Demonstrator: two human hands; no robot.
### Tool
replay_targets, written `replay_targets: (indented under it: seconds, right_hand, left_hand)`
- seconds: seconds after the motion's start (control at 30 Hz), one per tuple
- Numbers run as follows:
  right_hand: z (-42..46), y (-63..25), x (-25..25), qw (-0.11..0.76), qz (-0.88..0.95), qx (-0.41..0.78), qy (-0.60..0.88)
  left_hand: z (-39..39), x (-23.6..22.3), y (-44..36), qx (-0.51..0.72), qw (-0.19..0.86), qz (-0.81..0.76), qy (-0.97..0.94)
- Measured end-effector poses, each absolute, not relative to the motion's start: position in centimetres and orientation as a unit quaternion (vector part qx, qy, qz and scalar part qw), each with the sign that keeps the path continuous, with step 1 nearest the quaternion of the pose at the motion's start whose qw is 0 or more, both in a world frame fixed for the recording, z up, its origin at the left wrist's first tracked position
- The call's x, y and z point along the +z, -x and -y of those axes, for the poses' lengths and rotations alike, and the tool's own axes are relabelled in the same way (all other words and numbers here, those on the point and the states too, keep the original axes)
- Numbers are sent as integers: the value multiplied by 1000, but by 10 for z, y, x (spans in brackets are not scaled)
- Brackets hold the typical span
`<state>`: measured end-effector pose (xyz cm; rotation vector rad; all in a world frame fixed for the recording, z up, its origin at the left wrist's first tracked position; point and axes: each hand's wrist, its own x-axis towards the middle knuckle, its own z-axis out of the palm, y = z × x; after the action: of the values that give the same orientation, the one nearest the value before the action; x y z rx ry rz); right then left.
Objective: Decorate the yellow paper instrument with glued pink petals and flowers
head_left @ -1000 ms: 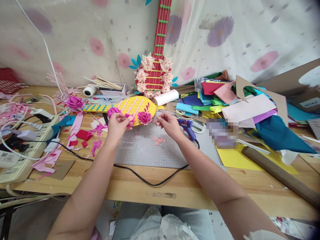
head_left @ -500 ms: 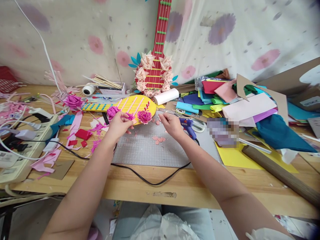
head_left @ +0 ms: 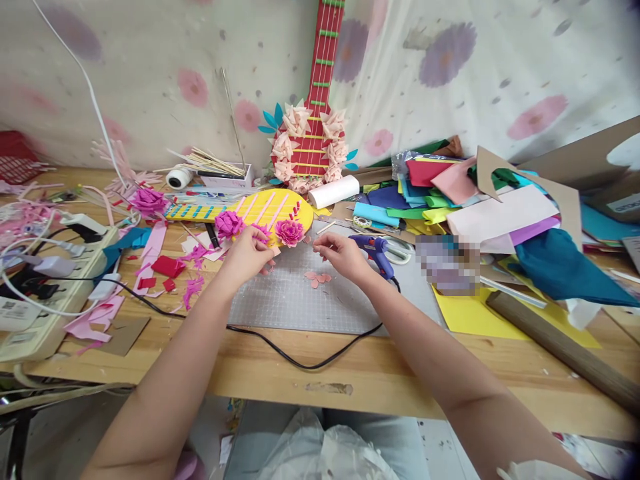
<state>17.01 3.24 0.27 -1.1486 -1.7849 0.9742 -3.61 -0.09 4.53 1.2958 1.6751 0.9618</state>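
Observation:
A small yellow paper guitar (head_left: 270, 208) with pink strips and magenta paper flowers (head_left: 289, 232) lies at the far edge of a grey cutting mat (head_left: 295, 300). My left hand (head_left: 249, 253) rests at the guitar's near edge, fingers pinched on a small magenta flower piece (head_left: 261, 233). Just right of it, my right hand (head_left: 340, 254) is closed in a pinch on something too small to name. A few loose pink petals (head_left: 317, 278) lie on the mat below my right hand.
A blue glue gun (head_left: 373, 251) with a black cord (head_left: 300, 360) lies right of my right hand. Coloured paper sheets (head_left: 480, 213) are piled at the right, a power strip (head_left: 45, 293) and pink scraps at the left, a red paper guitar (head_left: 313, 143) against the curtain.
Both hands have drawn slightly nearer each other and lower toward the mat; my left hand moved along the yellow guitar's near edge. The view shifted a little.

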Motion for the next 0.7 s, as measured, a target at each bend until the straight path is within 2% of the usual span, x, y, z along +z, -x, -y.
replay_targets:
  seconds: [0.23,0.3,0.43,0.7]
  right_hand:
    - [-32,-171,6,287,757,257,527]
    - [-34,-169,6,306,766,208,526]
    - [-40,-157,6,380,813,117,424]
    - [-51,-118,6,370,845,73,379]
  left_hand:
    - [1,17,33,406,395,-644,-515]
    - [1,14,32,415,390,-645,-509]
    - [0,14,31,438,399,-641,-488]
    - [11,13,32,494,399,-641,-432]
